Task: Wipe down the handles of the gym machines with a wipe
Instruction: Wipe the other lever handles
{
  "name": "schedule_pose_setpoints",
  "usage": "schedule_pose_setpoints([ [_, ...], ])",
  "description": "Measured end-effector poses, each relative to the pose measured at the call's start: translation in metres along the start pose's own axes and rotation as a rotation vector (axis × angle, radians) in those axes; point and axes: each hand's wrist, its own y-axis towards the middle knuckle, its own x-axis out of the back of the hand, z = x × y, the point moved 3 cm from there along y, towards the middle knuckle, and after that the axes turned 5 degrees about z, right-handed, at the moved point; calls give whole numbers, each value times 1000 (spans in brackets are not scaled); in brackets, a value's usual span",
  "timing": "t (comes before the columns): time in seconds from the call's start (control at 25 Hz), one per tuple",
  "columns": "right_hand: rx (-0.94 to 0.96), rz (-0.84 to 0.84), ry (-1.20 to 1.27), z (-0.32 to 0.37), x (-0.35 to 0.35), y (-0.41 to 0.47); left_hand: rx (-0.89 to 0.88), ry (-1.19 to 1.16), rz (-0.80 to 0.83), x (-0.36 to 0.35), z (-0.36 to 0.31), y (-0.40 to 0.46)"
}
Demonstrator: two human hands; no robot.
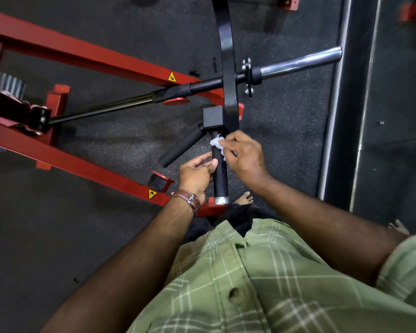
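At the centre of the frame, just below a square black bracket (213,117), a black cylindrical handle (219,175) is pointing down toward the viewer, ending in a silver cap (221,200). A white wipe (217,143) is lying crumpled against the handle's upper end, close under the bracket. The right hand (244,155) is pinching the wipe, its grip curled round the wad and pressing it onto the right side of the handle. The left hand (198,173) is steadying the handle from the left at mid-length, thumb lying against it and fingers loosely curved; whether they are closing fully round it cannot be told.

The handle is looking matte and dark, with a faint sheen along one side, and small pale flecks are showing near the wipe. The wipe is looking thin, damp and bunched, covering only a small patch.

To do this stroke well, the wipe probably wants spreading wider so it is wrapping more of the handle's girth, then drawing down toward the silver cap while twisting, with the left hand giving way as it passes. The far side, hidden from here, is easily missed.

A second black handle (181,147) is angling away to the lower left from the same bracket, and judging by its bare look it is still waiting its turn. Behind, a curved black arm (226,56) is rising to the top of the frame, a chrome weight peg (300,62) is jutting to the upper right, and a red machine frame (82,58) is spreading across the left over dark speckled floor (286,140). A brown leather watch strap (187,198) is circling the left wrist, and a green plaid shirt (262,284) is filling the bottom.
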Motion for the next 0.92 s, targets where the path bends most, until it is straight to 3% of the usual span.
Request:
schedule_pose_setpoints([
  [0.08,-59,-60,38,3,-1,21,0,11,13,-1,-2,0],
  [0.16,1,-35,-32,4,-5,18,12,5,23,-2,-3,-1],
  [0.28,38,210,-177,10,-8,-11,34,-49,33,-1,-3,-4],
  [0.44,107,327,-642,29,-6,28,39,21,-3,0,-1,-1],
  [0.68,-194,527,-435,15,-19,19,60,47,84,5,-7,-1],
  [0.84,-93,446,-604,46,-17,40,69,103,152,10,-12,6],
  [0.92,-126,366,-476,47,-12,25,79,95,157,13,-13,7],
])
